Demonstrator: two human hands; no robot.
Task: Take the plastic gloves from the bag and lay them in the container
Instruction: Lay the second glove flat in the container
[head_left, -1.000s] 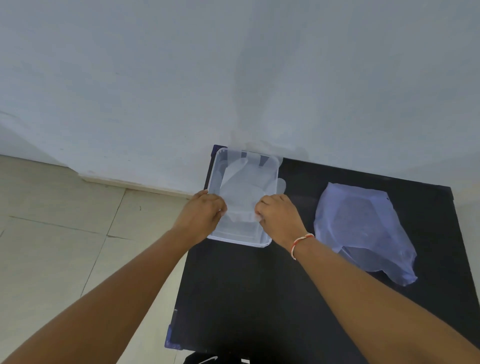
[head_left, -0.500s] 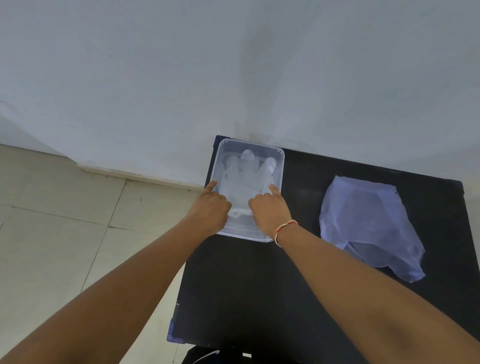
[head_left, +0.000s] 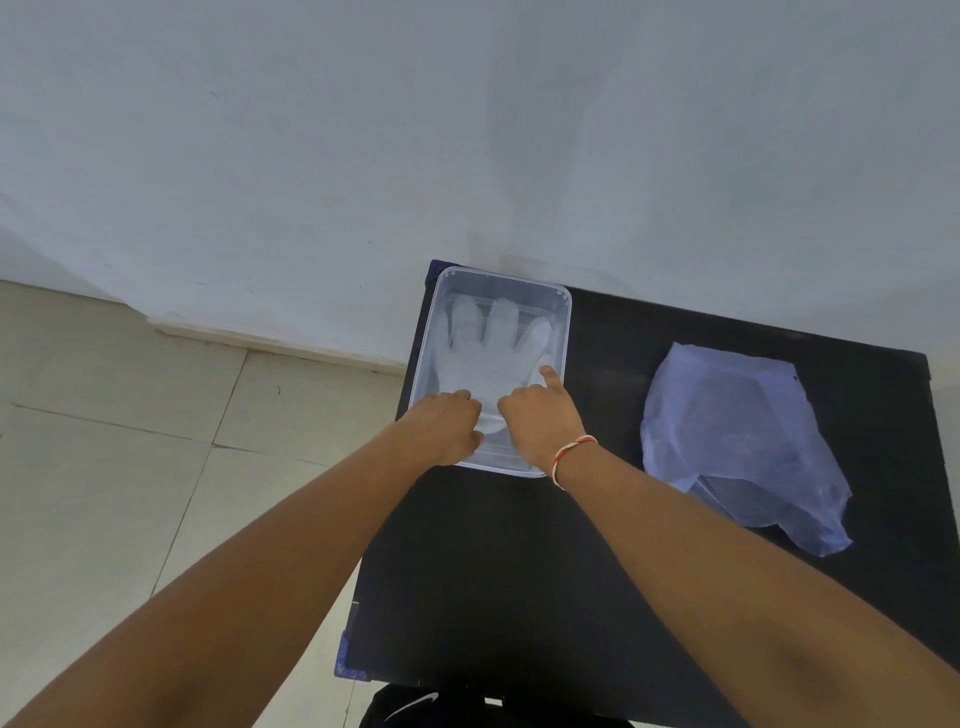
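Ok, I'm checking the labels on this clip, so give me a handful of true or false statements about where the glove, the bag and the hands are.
1. A plastic glove lies flat inside the clear container, fingers toward the wall. True.
2. The bag sits inside the container. False: it lies on the black table, to the right of the container and apart from it.
3. Both hands are at the glove's cuff end, the near end of the container. True: left hand, right hand.
4. The right hand is reaching into the bag. False: it rests on the glove, index finger stretched out.
5. The wristband is on the left wrist. False: it is on the right wrist.
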